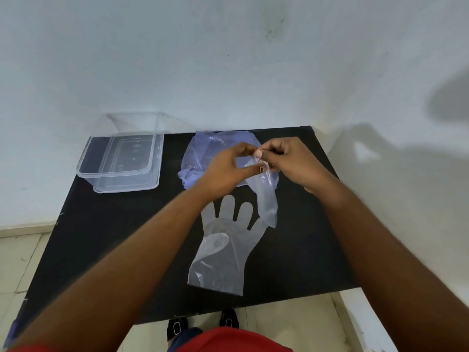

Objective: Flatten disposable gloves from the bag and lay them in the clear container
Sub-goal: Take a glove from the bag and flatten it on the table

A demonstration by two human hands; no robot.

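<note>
Flat glove point(223, 247) points fingers away; left hand point(225, 168) and right hand point(291, 161) pinch a hanging glove point(266, 196).

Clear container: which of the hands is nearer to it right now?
Left. The left hand is up over the bag, to the right of the clear container and not touching it. The right hand is further right, pinching the same crumpled glove.
</note>
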